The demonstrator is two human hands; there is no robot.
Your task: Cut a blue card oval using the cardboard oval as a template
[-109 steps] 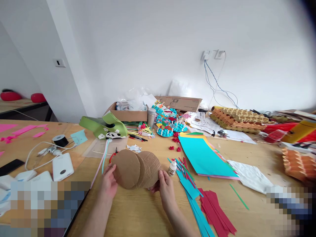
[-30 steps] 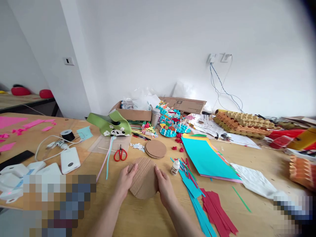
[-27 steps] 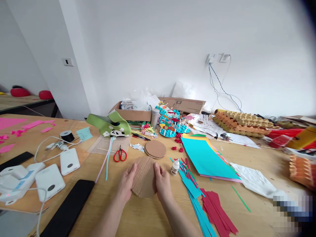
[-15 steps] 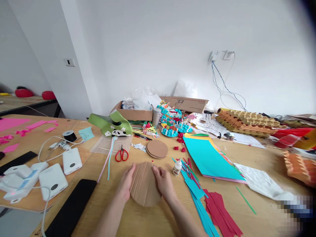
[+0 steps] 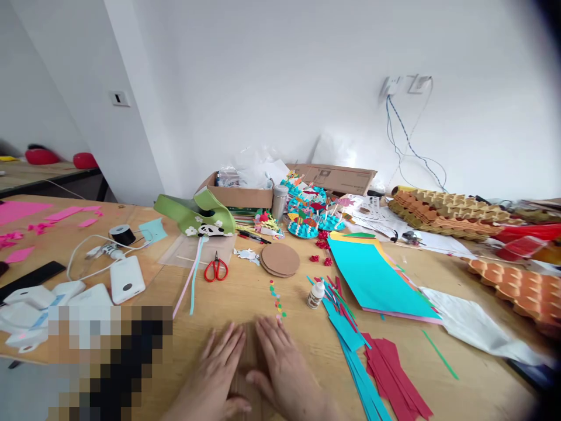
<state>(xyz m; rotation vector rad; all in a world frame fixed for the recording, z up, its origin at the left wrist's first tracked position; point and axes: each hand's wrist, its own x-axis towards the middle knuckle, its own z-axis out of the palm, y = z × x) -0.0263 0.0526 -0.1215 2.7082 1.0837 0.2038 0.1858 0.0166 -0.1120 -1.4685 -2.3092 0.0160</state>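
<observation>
Both of my hands lie flat, palms down, near the front edge of the view. My left hand (image 5: 219, 371) and my right hand (image 5: 280, 365) press on a cardboard disc (image 5: 250, 356), which shows only as a strip between them. Fingers of both hands are stretched out. Beyond them small coloured paper dots (image 5: 277, 298) lie in a line on the wooden table. Further back rest stacked round cardboard discs (image 5: 280, 259). A small white glue bottle (image 5: 315, 294) stands to the right, and red-handled scissors (image 5: 216, 269) lie to the left.
Blue paper strips (image 5: 355, 362) and red strips (image 5: 394, 374) lie at the right, near blue sheets (image 5: 381, 278). A green panda holder (image 5: 197, 216), cardboard box (image 5: 241, 196) and blue decorations (image 5: 307, 216) stand behind. Power banks (image 5: 127, 279) and cables are left.
My hands have come nearer to me and laid the cardboard disc down; they held it by its sides before and now rest flat over it. The coloured dots are uncovered.
</observation>
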